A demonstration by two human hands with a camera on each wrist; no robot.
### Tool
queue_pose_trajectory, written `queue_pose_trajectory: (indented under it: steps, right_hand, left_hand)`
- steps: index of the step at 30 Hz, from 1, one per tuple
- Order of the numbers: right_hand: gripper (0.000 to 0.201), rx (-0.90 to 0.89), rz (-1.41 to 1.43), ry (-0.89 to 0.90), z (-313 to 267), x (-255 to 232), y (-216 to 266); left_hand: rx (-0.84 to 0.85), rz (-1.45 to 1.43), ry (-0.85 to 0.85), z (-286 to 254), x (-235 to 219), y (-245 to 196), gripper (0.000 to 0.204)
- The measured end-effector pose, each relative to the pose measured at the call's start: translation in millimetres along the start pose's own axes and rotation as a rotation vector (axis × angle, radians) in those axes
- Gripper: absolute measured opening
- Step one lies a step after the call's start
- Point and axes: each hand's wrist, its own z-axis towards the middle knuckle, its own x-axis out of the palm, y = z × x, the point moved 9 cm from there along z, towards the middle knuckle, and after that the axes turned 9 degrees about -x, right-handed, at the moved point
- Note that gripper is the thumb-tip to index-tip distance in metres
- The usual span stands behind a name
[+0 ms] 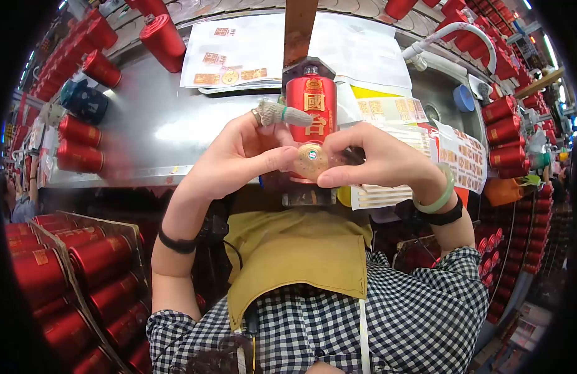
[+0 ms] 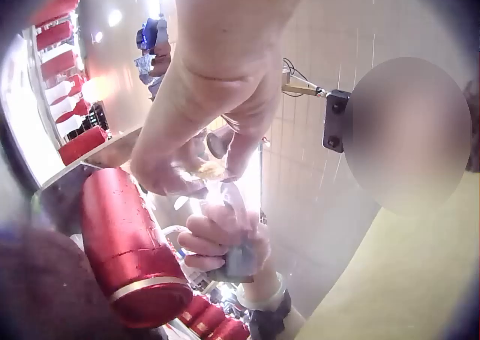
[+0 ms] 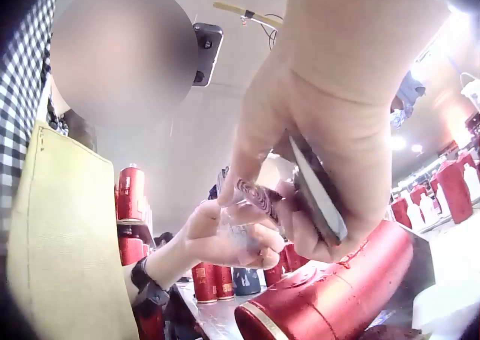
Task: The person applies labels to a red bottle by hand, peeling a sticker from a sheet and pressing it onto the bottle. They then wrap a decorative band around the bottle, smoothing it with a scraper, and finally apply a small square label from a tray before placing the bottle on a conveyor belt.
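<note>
This looks like a workshop, most likely a factory floor handling bottles in quantity. Matching red bottles (image 1: pixel 101 260) fill rows on both sides, with more in the background. Near one gold-lettered bottle (image 1: pixel 312 93), a broad metal table (image 1: pixel 142 140) holds sheets of red-and-gold stickers (image 1: pixel 470 163). Tube lights (image 1: pixel 550 52) shine at the edge, and the person wears a plain work apron (image 1: pixel 298 257).
</note>
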Motion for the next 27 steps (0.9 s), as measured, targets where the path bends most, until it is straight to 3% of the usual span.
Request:
queue_pose_trajectory:
  steps: [3,6,8,15,17,23,25,27]
  right_hand:
    - [0.038,-0.039,0.037,-0.014,-4,-1,5]
    - [0.030,0.077,0.090,0.076,-11,5,-4]
    - [0.029,0.179,0.278,0.076,-19,12,-17]
    - [0.031,0.146,0.357,-0.034,-31,16,-7]
    - [0.045,0.274,0.308,0.160,-42,35,-25]
    - [0.037,0.253,0.361,0.125,-39,30,-31]
    - [0.029,0.227,0.262,-0.020,-37,15,-39]
    - [0.041,0.219,0.273,-0.024,-36,12,-44]
  left_hand:
    - [-0.066,-0.014,-0.019,-3,-1,9,0.040]
    - [-0.113,-0.034,-0.045,-5,0,14,0.041]
    - [-0.102,-0.046,-0.075,-6,-1,17,0.041]
    - [-0.089,-0.125,-0.019,-20,20,35,0.041]
    - [-0.095,-0.111,-0.028,-21,22,36,0.041]
    - [-0.090,-0.100,-0.127,-19,19,36,0.039]
    - [-0.064,-0.044,-0.190,-14,14,37,0.036]
    - [-0.044,-0.020,-0.231,-9,13,40,0.033]
